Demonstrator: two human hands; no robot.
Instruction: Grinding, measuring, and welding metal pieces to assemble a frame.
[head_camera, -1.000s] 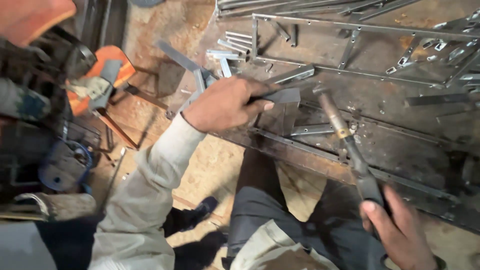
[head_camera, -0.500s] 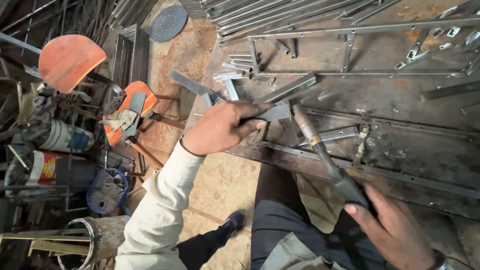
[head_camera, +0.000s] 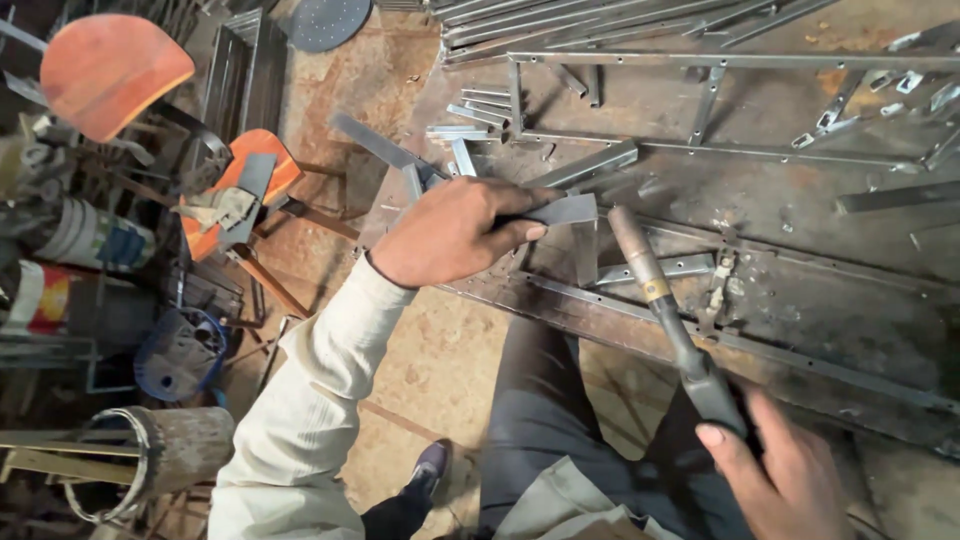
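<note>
Two hands busy here, both over a rusty steel table (head_camera: 800, 215) covered in metal bits. Left hand (head_camera: 455, 232) is reaching out across the near edge of the table, fingers (head_camera: 520, 232) curled shut around one end of a flat grey metal strip (head_camera: 565, 210), pinching it down flat against the surface. The strip sticks out to the right of the hand and lies right on top of the table, near its left corner.

Right hand (head_camera: 775, 470) is low in the frame, closer to the body, fist wrapped tight around the dark handle of a hammer (head_camera: 665, 300). The hammer runs diagonally up and to the left, and its head end sits just beside the free end of the strip, can't tell if it's actually touching it.

On the table further back there's a welded frame of thin square bars (head_camera: 700, 60), a small stack of short cut strips (head_camera: 480, 105) and a long perforated flat bar (head_camera: 740, 345) along the front edge. Off to the left on the floor: an orange stool (head_camera: 245, 185) with some tools on it, another orange seat (head_camera: 105, 70) and a blue basket thing (head_camera: 180, 350). Person's in a cream long sleeve (head_camera: 320, 400) and dark trousers.
</note>
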